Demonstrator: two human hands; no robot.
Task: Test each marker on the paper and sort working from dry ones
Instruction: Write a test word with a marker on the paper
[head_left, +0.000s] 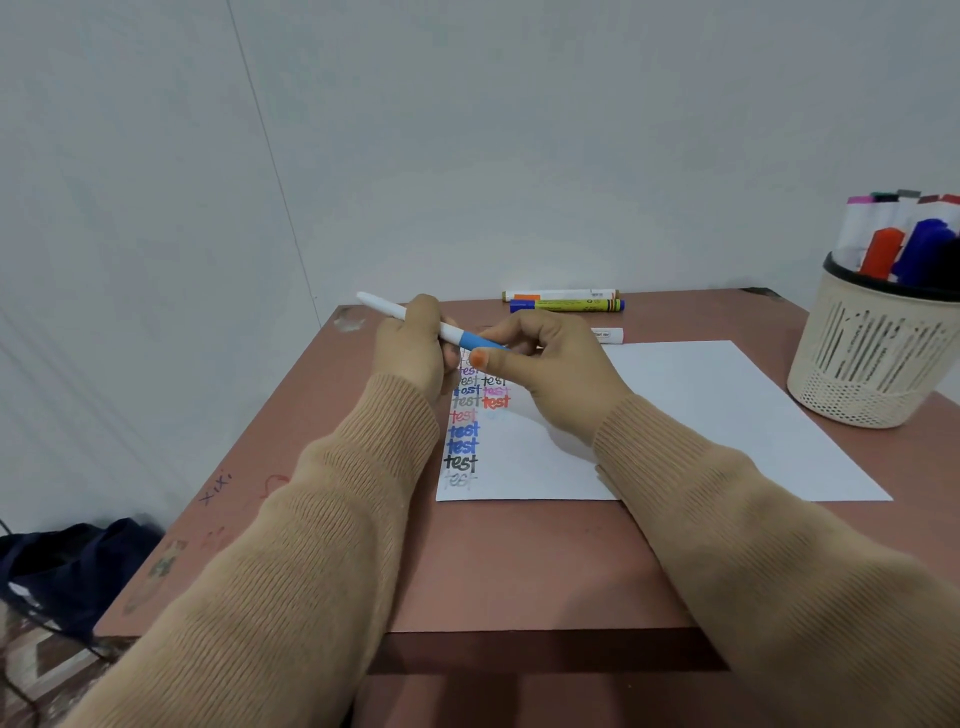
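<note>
1. Two tan knit sleeves (332, 519) enter from the bottom edge, nearest the camera, and converge on one marker; both are cut off by the frame.
2. The left hand (410, 348) is wrapped around the white barrel of the white marker (415, 318). The barrel end projects up and to the left of this grip.
3. The right hand (540, 364) pinches the marker's blue cap (475, 342) between thumb and fingers. Whether the cap is seated or partly pulled off cannot be determined; the right fingers hide the cap's far end.
4. The marker is held in the air above the left edge of the paper (701, 415), which lies flat on the table (519, 561).
5. Directly below the grip, the paper shows two columns of the word "test" (464, 431) in several colours. The top entries are hidden behind the hands; the lowest entry is faint and hard to read.
6. Beyond the grip, at the table's far edge, lie two markers (563, 300) side by side. A third white marker (608, 335) is mostly hidden behind the right hand.
7. Far right of the grip stands a cream perforated basket (872, 358), cut off by the frame edge. It holds upright markers (904, 234), including orange and blue caps; the exact count cannot be determined.
8. A dark bag (72, 561) lies on the floor, lower left.
</note>
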